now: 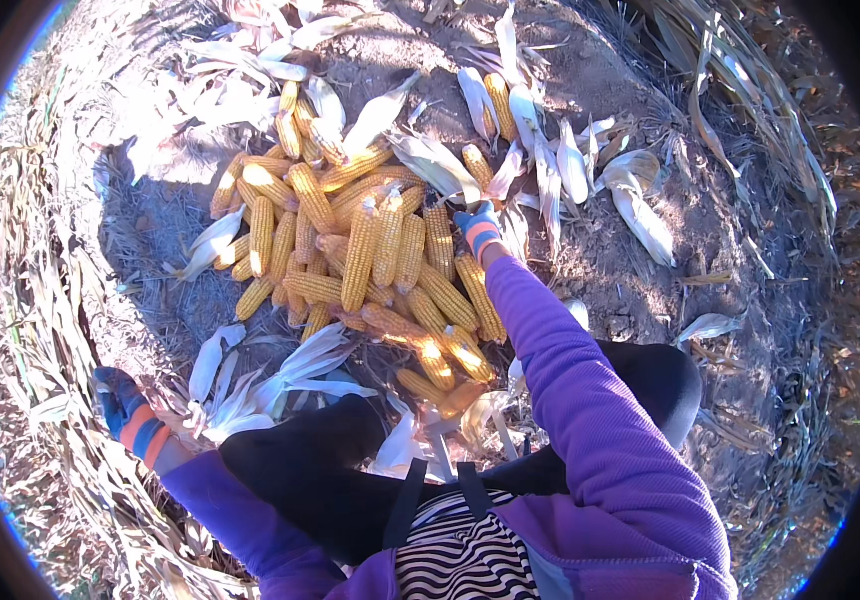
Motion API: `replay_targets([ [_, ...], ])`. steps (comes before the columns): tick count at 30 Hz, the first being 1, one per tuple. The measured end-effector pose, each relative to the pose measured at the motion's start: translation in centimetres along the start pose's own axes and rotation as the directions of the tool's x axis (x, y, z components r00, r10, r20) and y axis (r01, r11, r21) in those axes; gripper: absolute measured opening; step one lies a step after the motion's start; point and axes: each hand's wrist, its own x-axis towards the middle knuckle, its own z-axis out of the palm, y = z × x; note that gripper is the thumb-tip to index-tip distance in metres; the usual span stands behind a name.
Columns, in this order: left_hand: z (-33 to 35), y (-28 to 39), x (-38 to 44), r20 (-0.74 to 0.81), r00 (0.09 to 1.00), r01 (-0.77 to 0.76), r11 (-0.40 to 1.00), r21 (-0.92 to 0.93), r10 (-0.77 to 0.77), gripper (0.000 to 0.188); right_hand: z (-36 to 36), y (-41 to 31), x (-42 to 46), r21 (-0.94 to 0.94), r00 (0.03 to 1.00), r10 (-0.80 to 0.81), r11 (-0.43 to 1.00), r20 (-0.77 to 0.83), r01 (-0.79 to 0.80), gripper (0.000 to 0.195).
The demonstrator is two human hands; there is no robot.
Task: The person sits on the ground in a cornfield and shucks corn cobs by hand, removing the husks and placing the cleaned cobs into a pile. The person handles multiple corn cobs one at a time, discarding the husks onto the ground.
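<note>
A heap of husked yellow corn cobs (361,255) lies on the ground in front of me. My right hand (481,225), in a blue and orange striped glove, is at the heap's right edge, touching the base of a corn ear in a pale husk (437,166); whether the fingers are closed on it is hard to tell. My left hand (132,416), gloved the same way, rests low at the left by dry stalks, away from the heap. Its grip is unclear. Loose husks (250,394) lie between that hand and the cobs.
Dry corn stalks (54,300) run along the left side, and more (756,97) lie at the upper right. Pale husks (636,202) are scattered over the soil to the right. My bent legs in black trousers (310,465) border the near side of the heap.
</note>
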Motion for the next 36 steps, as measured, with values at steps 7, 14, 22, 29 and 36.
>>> replay_targets([
  [7, -1.1, -2.5, 5.3, 0.304, 0.717, 0.52, 0.19, -0.833, -0.628, 0.036, 1.4, 1.1, 2.8, 0.16, 0.998, -0.012, 0.987, -0.068, 0.023, 0.058],
  [14, -1.9, -3.9, 4.6, 0.408, 0.741, 0.569, 0.176, -0.803, -0.534, 0.02, 1.9, -1.3, 2.1, 0.003, 0.994, -0.097, 0.995, 0.051, 0.097, 0.051],
  [22, 5.8, 1.8, -3.2, 0.71, 0.555, 0.829, 0.211, -0.518, -0.433, 0.02, 1.1, -2.6, 2.8, 0.643, 0.987, 0.002, 0.758, 0.16, -0.106, 0.048],
  [29, 11.2, 4.2, -9.2, 0.685, 0.563, 0.819, 0.421, -0.389, -0.463, 0.016, -2.4, -6.3, 0.2, 0.758, 0.932, 0.183, 0.542, 0.314, -0.362, 0.018],
  [36, 15.1, 4.8, -13.5, 0.817, 0.394, 0.89, 0.398, -0.224, -0.42, 0.015, -5.2, -2.9, -6.2, 0.765, 0.799, -0.033, 0.316, 0.6, -0.562, 0.013],
])
